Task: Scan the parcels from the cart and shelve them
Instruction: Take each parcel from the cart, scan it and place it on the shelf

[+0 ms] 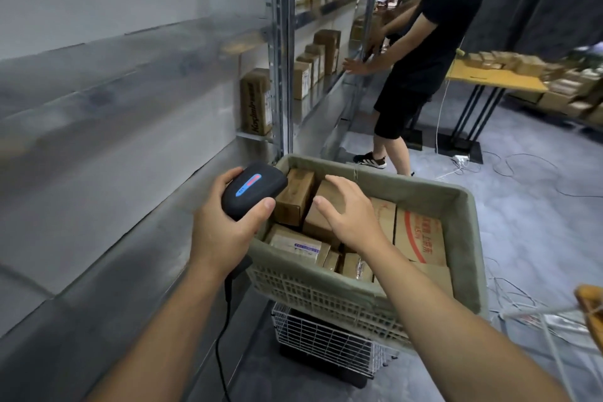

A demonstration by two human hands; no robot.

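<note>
Parcel (327,195) atop pile in cart basket (424,189), long axis running away, tilted. Right hand (350,217) nearer, splayed over it (contact unclear), not gripping. Left hand (225,227) grips scanner (253,189), just left.

Parcels (329,215) in cart (463,238); shelves (163,81) left; table (496,81) behind.

Grey floor (538,228) strewn with white cables (515,299); a yellow-topped table (489,80) stands on black legs.
</note>
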